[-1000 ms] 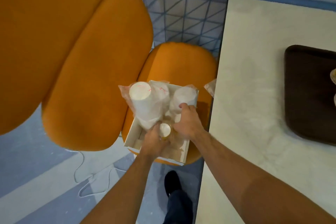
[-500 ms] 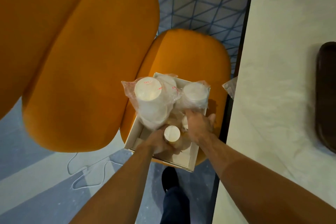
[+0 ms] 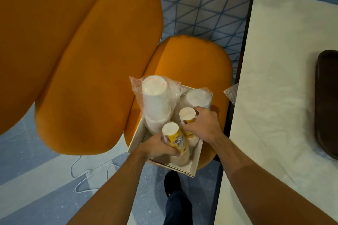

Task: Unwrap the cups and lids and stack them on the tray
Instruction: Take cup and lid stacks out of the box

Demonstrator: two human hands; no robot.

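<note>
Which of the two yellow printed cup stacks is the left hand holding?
The nearer, lower yellow printed cup stack, gripped by the left hand; the right hand holds the farther one.

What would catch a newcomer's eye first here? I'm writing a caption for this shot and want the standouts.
Big orange cushions fill the upper left. At centre, a white box on the orange seat holds plastic-wrapped white cup stacks; the left hand and right hand each grip a yellow-printed cup stack. A dark tray sits on the pale table at right.
</note>
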